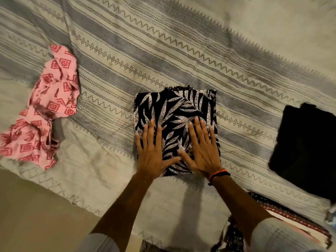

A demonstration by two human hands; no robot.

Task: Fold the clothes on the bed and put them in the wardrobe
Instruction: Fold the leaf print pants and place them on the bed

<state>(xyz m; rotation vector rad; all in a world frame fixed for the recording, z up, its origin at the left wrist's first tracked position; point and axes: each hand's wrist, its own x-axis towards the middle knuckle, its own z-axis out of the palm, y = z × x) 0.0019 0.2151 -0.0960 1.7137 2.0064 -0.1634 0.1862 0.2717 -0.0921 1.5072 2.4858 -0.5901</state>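
A black garment with a white leaf print [175,108] lies folded into a rough square in the middle of the bed. Both hands lie flat on its near half, fingers straight and spread. My left hand [151,150] presses its left side, and my right hand [201,148] presses its right side, thumbs almost meeting. A crumpled pink garment with red diamond shapes [45,110] lies unfolded at the left. At the right sits a black garment [305,148], folded flat.
The bed is covered by a cream and grey striped sheet [163,51] with zigzag patterns. Its near edge hangs over at the bottom left, beside a plain beige floor [32,211]. Patterned dark fabric [283,213] shows at the bottom right corner.
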